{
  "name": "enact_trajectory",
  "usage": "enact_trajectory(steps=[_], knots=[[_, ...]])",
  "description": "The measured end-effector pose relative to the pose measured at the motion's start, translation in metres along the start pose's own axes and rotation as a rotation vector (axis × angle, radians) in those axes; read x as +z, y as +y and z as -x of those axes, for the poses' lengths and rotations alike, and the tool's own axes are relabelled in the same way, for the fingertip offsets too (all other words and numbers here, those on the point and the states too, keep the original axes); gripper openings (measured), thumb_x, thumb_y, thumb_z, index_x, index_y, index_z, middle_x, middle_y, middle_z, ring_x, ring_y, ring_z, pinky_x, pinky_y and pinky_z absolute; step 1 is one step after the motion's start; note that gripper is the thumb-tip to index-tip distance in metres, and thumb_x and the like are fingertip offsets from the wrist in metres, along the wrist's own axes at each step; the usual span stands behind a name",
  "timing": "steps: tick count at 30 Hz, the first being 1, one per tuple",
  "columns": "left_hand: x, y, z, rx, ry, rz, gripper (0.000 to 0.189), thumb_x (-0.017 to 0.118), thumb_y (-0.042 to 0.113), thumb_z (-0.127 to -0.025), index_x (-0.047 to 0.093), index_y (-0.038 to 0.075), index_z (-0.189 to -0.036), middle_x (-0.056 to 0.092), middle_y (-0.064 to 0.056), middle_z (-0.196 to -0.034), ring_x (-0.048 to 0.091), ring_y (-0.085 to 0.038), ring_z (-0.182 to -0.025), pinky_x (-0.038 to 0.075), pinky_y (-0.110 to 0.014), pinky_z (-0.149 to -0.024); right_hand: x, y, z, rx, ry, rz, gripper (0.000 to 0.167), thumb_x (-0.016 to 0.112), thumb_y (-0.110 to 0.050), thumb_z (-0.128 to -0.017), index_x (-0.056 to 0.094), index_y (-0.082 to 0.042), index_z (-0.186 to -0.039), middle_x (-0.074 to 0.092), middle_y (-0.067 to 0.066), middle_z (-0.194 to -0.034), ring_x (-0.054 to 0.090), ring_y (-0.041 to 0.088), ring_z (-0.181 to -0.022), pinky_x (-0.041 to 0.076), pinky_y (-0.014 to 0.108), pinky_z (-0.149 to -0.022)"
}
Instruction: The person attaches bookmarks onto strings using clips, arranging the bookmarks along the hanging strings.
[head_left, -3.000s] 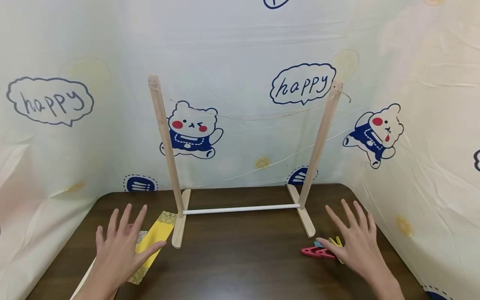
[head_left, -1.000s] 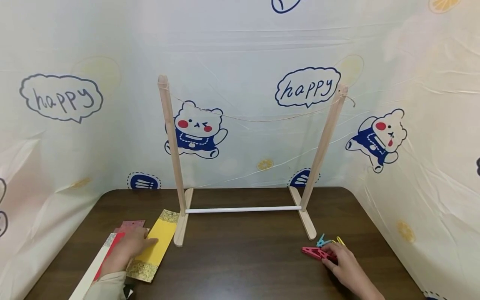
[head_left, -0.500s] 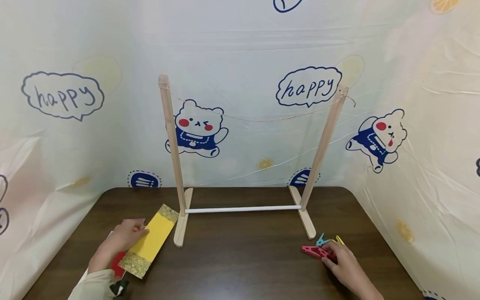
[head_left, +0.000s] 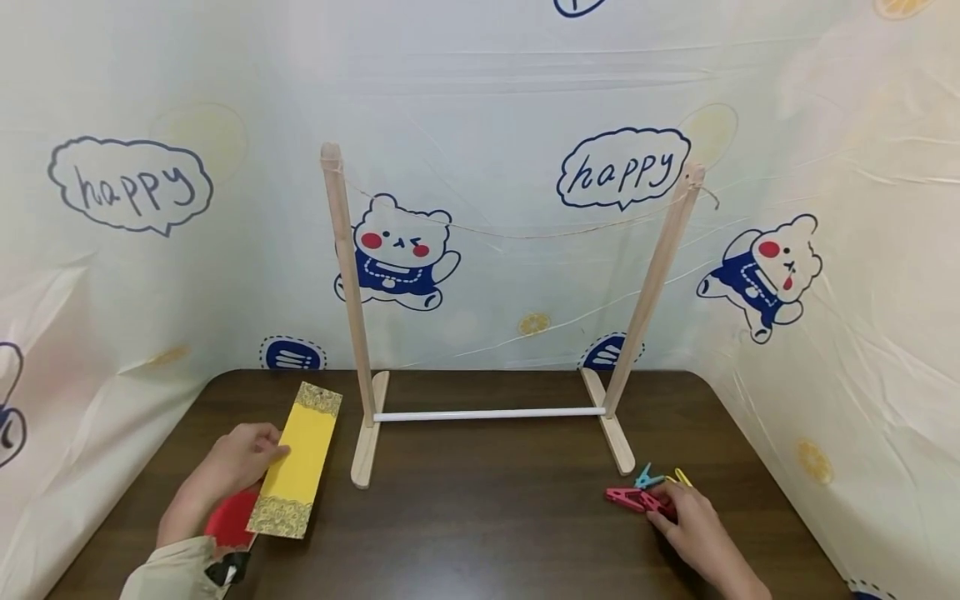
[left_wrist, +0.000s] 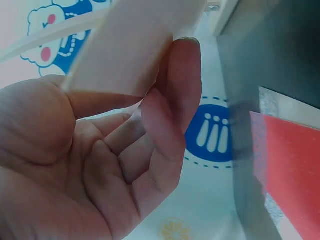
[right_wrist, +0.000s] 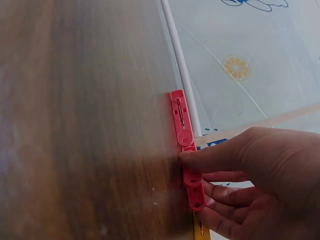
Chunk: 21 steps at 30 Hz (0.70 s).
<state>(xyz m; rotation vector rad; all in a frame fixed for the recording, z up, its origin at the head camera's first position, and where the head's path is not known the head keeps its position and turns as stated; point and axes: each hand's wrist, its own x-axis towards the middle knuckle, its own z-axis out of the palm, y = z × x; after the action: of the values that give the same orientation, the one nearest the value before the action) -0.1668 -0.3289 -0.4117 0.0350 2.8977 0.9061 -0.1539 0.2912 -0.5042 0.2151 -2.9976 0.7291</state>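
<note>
- left hand [head_left: 243,457]: fingers [left_wrist: 182,75] pinching yellow card [head_left: 300,454] by its long edge, near wooden stand [head_left: 365,454]
- right hand [head_left: 693,525] clamped on red clip [right_wrist: 194,195]
- backdrop [head_left: 487,100] behind table [head_left: 487,533] says "happy" twice

Two posts [head_left: 349,283], two red pegs [head_left: 624,498], one yellow card [head_left: 302,454]

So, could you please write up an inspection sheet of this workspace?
Surface: dark brown, wood-look table.
Job's things: yellow rectangular card with gold patterned ends; red card, partly hidden; red plastic clips, blue clip and yellow clip grouped together; upright pale wooden stand with white crossbar.
Clutter: nothing seen.
Hands: left hand pinches the yellow card; right hand pinches a red clip.
Cables: nothing seen; thin tan string sags between the stand's posts.
Surroundings: pale backdrop printed with bears and "happy" bubbles.
</note>
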Motion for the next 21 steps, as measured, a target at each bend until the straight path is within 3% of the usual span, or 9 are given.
enact_trajectory(steps=[7,12,16,21], knots=[[-0.001,0.012,0.007,0.035,0.048,0.036,0.013,0.062,0.013,-0.096,0.059,0.001,-0.095,0.063,-0.01,-0.087,0.057,-0.021,-0.07,0.047,-0.034,-0.06,-0.011,-0.005,0.002,-0.001,0.032,0.03,0.013,0.081,-0.006,-0.081,0.072,-0.009,-0.09,0.068,-0.001,-0.085,0.059,0.012,-0.075,0.051,0.034,-0.064],[-0.005,0.016,0.012,0.025,0.084,0.06,0.014,0.063,0.014,-0.097,0.06,0.0,-0.098,0.066,-0.014,-0.09,0.063,-0.026,-0.077,0.053,-0.034,-0.06,-0.02,-0.008,0.005,-0.051,0.131,0.026,0.015,0.079,-0.006,-0.083,0.073,-0.011,-0.096,0.069,-0.002,-0.085,0.062,0.013,-0.075,0.054,0.033,-0.064],[-0.007,0.02,0.014,0.053,0.212,0.085,0.021,0.064,0.016,-0.098,0.059,-0.002,-0.108,0.07,-0.019,-0.096,0.068,-0.029,-0.083,0.056,-0.033,-0.06,-0.024,-0.015,0.008,-0.119,0.213,0.011,0.017,0.077,-0.006,-0.085,0.07,-0.017,-0.097,0.07,-0.007,-0.085,0.065,0.009,-0.078,0.056,0.033,-0.067],[-0.004,0.027,0.014,0.168,0.431,0.155,0.019,0.066,0.014,-0.097,0.061,0.0,-0.109,0.073,-0.016,-0.09,0.07,-0.017,-0.072,0.057,-0.029,-0.055,-0.027,-0.029,0.006,-0.178,0.255,-0.065,0.018,0.074,-0.009,-0.09,0.067,-0.021,-0.102,0.07,-0.008,-0.088,0.062,0.002,-0.079,0.057,0.03,-0.066]])
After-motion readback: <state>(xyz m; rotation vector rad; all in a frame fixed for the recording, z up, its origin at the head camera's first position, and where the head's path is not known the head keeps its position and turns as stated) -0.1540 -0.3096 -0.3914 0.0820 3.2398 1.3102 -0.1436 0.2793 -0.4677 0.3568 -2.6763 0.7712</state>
